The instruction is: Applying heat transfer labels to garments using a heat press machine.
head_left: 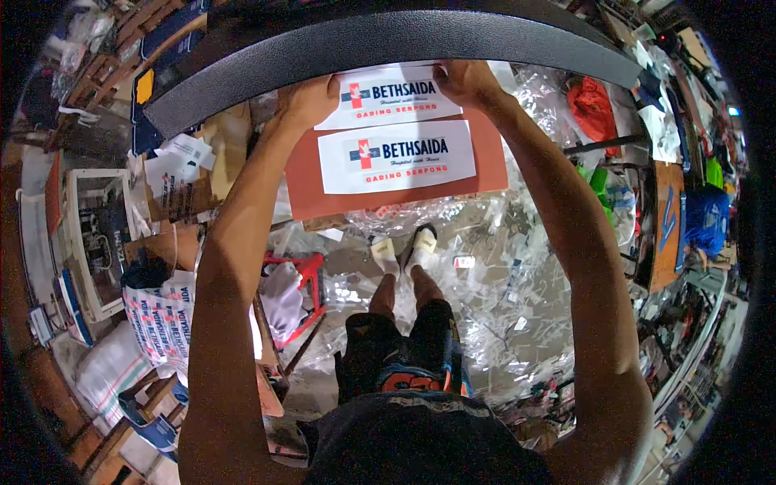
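Overhead, a dark grey, matt, pebble-textured curved press lid [388, 44] is seen arching across the top of the view. Under it, an orange-brown flat rectangular platen pad [307, 190] is laid out, smooth in finish. Two white rectangular printed sheets are placed on the pad, each with blue and red lettering and a small red-and-blue emblem at left. The upper white sheet [396, 101] is pinned at its top corners by both hands; the lower white sheet [396, 158] lies just below it, untouched, corners rounded.

The left hand [311, 101] is pressed flat on the upper sheet's left corner, fingers closed down onto the paper. The right hand [465, 81] is held on the right corner, fingertips tucked at the sheet's top edge under the lid; whether it is pinched or only pressed cannot be told.

Below the pad, the floor [339, 267] is covered with crumpled clear plastic film [517, 291], glossy and wrinkled. A red metal-framed stool [311, 271] stands at left of the person's feet in white sandals [404, 246]. At far left, a stack of white printed bags [162, 319] with red and blue lettering is piled beside a white cabinet frame [81, 242]. At right, an orange-red crumpled bag [590, 105] lies on a cluttered bench.
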Motion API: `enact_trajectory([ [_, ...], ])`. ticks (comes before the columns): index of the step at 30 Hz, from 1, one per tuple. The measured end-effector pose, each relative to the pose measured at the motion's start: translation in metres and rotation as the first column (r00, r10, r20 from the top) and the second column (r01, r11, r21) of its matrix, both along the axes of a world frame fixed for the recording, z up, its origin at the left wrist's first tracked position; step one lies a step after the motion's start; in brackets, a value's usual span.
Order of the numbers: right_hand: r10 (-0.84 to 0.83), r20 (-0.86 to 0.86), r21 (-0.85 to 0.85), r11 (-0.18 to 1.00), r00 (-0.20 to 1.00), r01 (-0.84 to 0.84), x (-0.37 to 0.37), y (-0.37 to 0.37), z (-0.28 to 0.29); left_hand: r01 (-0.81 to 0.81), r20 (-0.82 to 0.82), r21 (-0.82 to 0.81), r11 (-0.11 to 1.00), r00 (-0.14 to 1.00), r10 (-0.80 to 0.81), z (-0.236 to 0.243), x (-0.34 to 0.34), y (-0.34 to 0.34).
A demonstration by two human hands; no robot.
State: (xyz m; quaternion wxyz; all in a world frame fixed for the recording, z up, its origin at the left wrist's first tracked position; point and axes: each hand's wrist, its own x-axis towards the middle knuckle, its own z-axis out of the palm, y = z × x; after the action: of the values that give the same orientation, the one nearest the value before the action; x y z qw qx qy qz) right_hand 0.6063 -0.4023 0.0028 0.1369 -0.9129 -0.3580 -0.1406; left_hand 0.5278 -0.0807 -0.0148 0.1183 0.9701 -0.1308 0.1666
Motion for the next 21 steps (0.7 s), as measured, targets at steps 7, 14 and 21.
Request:
enact_trajectory([
  [7, 0.022, 0.024, 0.032, 0.999, 0.999, -0.022, 0.002, -0.01, -0.005, -0.003, -0.041, -0.01, 1.0, 0.999, 0.003, 0.008, -0.003, -0.006],
  [14, 0.063, 0.046, 0.047, 0.997, 0.997, -0.065, 0.004, -0.013, -0.008, -0.004, 0.012, -0.005, 1.0, 1.0, 0.004, 0.004, -0.006, -0.003],
  [21, -0.052, -0.125, 0.085, 0.994, 0.991, 0.063, -0.073, -0.026, 0.023, -0.035, 0.01, -0.171, 0.985, 0.999, 0.037, 0.038, -0.072, -0.027],
])
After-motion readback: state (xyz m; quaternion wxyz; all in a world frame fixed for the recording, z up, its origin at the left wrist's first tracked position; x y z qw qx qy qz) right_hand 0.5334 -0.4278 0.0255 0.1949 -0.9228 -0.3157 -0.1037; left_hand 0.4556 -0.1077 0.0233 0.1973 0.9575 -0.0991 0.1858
